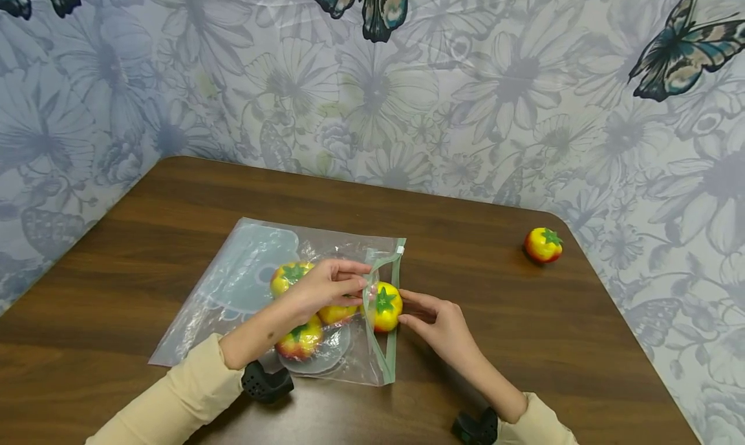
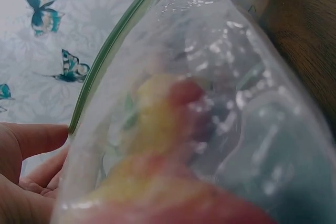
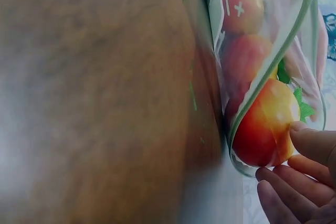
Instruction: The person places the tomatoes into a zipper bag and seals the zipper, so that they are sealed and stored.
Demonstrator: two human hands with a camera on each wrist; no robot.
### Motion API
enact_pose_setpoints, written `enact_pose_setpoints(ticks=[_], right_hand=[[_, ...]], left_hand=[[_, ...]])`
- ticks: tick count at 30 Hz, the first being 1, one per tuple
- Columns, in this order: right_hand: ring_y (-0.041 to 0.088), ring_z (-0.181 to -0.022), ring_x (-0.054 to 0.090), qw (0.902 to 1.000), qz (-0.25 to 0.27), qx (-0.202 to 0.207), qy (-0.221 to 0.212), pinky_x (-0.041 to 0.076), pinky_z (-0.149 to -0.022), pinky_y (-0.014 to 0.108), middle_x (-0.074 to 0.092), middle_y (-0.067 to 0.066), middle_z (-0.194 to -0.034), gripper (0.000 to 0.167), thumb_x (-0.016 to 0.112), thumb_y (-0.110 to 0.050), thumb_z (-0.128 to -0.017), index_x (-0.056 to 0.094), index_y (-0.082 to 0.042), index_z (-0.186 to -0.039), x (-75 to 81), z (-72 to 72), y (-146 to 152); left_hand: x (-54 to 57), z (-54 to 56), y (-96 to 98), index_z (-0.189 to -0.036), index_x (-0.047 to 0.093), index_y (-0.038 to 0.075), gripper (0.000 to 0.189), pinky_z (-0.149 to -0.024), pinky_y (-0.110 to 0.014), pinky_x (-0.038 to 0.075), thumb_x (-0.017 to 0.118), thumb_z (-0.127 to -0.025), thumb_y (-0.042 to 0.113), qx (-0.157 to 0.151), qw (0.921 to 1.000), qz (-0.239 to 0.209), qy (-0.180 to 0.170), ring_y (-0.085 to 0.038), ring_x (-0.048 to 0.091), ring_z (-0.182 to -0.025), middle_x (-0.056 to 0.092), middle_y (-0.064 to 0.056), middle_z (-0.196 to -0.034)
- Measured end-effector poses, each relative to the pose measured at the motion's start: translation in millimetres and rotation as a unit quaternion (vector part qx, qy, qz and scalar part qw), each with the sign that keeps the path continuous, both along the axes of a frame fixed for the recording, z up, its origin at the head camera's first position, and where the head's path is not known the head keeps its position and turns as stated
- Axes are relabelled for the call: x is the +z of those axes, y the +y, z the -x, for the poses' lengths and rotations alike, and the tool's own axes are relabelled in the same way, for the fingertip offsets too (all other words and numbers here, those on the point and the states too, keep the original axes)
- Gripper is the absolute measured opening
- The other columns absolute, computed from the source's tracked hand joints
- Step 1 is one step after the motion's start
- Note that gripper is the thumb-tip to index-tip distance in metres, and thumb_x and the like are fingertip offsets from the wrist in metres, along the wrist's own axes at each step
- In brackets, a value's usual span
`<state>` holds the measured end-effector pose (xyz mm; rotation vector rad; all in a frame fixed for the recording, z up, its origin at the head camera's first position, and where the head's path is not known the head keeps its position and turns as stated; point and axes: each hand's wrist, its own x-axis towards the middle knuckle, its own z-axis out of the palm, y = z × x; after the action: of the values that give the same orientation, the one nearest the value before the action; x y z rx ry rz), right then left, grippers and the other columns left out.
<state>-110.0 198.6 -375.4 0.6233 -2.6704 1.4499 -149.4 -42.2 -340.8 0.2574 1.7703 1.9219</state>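
Note:
A clear zip bag [image 1: 361, 241] with a green-edged mouth and pale blue print lies flat, its opening toward the right. My left hand [image 1: 328, 286] reaches over it and pinches the upper layer at the mouth, lifting the green edge [image 2: 100, 72]. In that opening sits a yellow-red toy fruit [image 1: 386, 306] with a green star-shaped leaf top. My right hand [image 1: 436, 322] holds this fruit from the right, thumb and fingertips against it. Deeper in the bag are three similar fruits, among them an upper one [image 1: 285, 277] and a lower one [image 1: 299, 341]; the left hand partly covers them.
Another yellow-red fruit [image 1: 544, 245] stands alone near the far right corner of the brown wooden table [image 1: 465, 238]. Behind the table hangs a pale floral cloth [image 1: 512, 76] with butterflies. Each wrist wears a black device [image 1: 266, 381].

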Motion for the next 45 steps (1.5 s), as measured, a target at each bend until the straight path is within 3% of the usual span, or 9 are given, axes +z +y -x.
enact_pose_setpoints(ticks=[7,15,26,37,45], right_hand=[[0.019,-0.091,0.065,0.9997,0.002,0.017,0.017,0.055,-0.074,0.027,0.066,0.009,-0.109,0.041,0.074,-0.005,-0.078,0.065,-0.003,-0.117,-2.3,2.6,-11.8],[0.021,-0.089,0.066,0.9995,0.019,0.020,0.016,0.055,-0.072,0.027,0.066,0.012,-0.106,0.038,0.074,-0.003,-0.078,0.065,0.000,-0.115,-7.1,5.0,-21.2],[0.021,-0.090,0.066,0.9941,0.085,0.049,-0.045,0.055,-0.074,0.028,0.066,0.013,-0.105,0.032,0.071,0.000,-0.081,0.065,0.001,-0.112,-13.3,3.8,-33.0],[0.020,-0.086,0.066,0.9944,0.058,0.037,-0.080,0.055,-0.070,0.027,0.066,0.015,-0.103,0.025,0.068,0.002,-0.083,0.066,0.003,-0.108,-12.2,-0.8,-40.1],[0.019,-0.089,0.066,0.9937,0.068,0.055,-0.070,0.055,-0.073,0.026,0.067,0.013,-0.102,0.023,0.068,-0.002,-0.084,0.067,0.003,-0.107,-10.8,-1.8,-33.9]], left_hand=[[1.4,-0.2,-2.1,-0.127,0.048,-0.013,0.036,-0.080,-0.039,0.053,0.055,-0.093,-0.001,-0.014,0.9996,0.000,0.024,-0.019,0.063,-0.081,0.064,-0.015,-0.098],[3.4,-0.1,-1.0,-0.127,0.048,-0.013,0.036,-0.081,-0.038,0.053,0.053,-0.093,-0.002,-0.011,0.9998,-0.012,0.015,-0.017,0.062,-0.081,0.064,-0.015,-0.099],[-1.1,0.4,-1.5,-0.128,0.046,-0.014,0.036,-0.083,-0.039,0.052,0.051,-0.095,-0.001,-0.021,0.9992,-0.032,0.014,-0.022,0.063,-0.090,0.062,-0.021,-0.107],[-1.7,-1.0,0.0,-0.128,0.047,-0.013,0.037,-0.082,-0.038,0.052,0.053,-0.094,0.001,-0.015,0.9995,-0.028,0.008,-0.026,0.064,-0.092,0.063,-0.023,-0.107],[-4.4,-1.2,-0.7,-0.128,0.046,-0.013,0.037,-0.083,-0.039,0.052,0.052,-0.095,0.001,-0.020,0.9992,-0.033,0.009,-0.026,0.064,-0.092,0.063,-0.023,-0.106]])
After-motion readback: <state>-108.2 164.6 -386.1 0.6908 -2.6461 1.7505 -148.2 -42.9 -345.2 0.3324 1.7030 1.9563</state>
